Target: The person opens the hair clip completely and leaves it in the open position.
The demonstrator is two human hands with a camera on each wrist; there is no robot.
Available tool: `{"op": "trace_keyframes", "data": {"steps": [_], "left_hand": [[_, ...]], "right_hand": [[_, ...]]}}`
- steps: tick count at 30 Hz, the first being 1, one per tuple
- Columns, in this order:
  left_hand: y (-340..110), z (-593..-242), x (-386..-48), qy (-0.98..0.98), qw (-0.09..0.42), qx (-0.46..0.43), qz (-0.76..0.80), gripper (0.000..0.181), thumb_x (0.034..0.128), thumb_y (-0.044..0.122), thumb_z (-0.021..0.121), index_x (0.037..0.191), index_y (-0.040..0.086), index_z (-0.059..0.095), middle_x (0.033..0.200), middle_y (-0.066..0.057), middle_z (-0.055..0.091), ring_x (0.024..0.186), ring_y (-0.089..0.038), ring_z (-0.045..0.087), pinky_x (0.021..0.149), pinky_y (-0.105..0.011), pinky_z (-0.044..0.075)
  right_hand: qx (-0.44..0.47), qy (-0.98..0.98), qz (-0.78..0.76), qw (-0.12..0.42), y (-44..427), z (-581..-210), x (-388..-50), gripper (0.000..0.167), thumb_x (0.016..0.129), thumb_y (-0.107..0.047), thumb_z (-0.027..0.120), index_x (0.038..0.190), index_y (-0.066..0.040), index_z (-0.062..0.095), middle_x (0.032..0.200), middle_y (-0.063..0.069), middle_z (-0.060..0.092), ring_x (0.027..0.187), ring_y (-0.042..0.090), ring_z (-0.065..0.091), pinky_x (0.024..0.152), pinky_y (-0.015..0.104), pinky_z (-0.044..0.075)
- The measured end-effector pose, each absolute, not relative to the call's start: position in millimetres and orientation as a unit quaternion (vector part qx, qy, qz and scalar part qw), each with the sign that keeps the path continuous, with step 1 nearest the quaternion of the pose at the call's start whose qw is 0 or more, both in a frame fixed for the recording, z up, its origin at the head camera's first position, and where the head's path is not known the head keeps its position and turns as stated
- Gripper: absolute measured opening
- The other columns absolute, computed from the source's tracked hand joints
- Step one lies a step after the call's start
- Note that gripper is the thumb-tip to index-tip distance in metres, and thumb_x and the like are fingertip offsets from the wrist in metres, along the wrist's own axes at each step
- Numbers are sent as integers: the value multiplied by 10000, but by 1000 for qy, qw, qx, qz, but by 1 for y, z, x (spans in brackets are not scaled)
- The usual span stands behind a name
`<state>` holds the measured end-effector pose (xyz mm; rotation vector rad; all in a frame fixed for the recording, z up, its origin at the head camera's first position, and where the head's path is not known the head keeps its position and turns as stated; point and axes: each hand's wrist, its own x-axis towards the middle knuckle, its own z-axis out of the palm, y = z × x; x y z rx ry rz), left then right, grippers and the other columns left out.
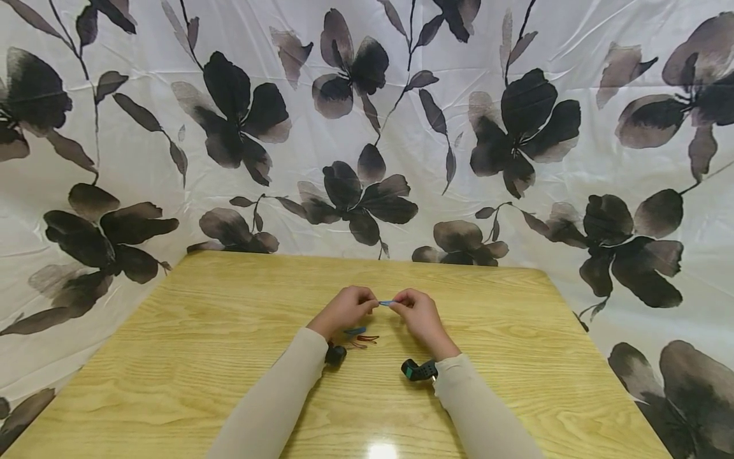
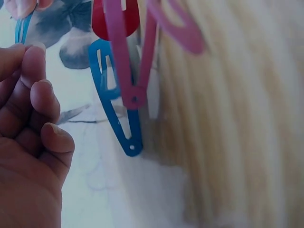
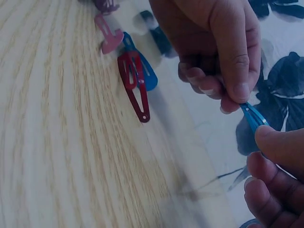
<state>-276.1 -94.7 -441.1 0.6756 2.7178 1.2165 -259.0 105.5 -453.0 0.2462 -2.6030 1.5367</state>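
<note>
A blue snap hair clip (image 1: 386, 303) is stretched between the fingertips of both hands, raised over the table. My left hand (image 1: 348, 306) pinches one end of it with thumb and forefinger. At the other end, my right hand (image 1: 420, 315) pinches the clip in the same way. The right wrist view shows the narrow blue clip (image 3: 253, 115) bridging the two thumbs. Under the left wrist lie more hair clips: a red clip (image 3: 144, 108) overlapping another blue clip (image 3: 151, 78), and a pink clip (image 3: 110, 43) beside them.
The wooden table (image 1: 229, 306) spreads around both arms, its far edge against a white floral cloth (image 1: 436, 140). A purple clip (image 3: 107, 5) shows at the top of the right wrist view. Dark straps with devices sit on both wrists.
</note>
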Motion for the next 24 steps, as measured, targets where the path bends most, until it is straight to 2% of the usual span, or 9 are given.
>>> {"op": "trace_keyframes", "data": {"steps": [8,16,24], "left_hand": [[-102,-441,-269,897,25,206,390,238,991,286,554,969,93,693,818,23,641,747,-123,576,705,-303,485],[-107,-440,-259,894,22,216,391,235,991,284,555,961,91,686,860,-50,662,724,-144,586,692,-313,484],[-112,-442,-253,905,-2,221,364,242,987,298,557,944,98,687,786,15,628,652,-123,517,637,-295,447]], "right_hand": [[84,-853,513,44,99,-451,-256,93,898,-251,698,908,-159,684,829,17,611,719,170,527,631,306,443],[93,-852,514,39,96,-454,-254,78,896,-237,699,904,-161,685,828,16,617,712,167,533,626,299,448],[117,-854,504,41,90,-454,-250,67,898,-219,695,910,-154,685,847,0,638,734,148,551,643,301,461]]}}
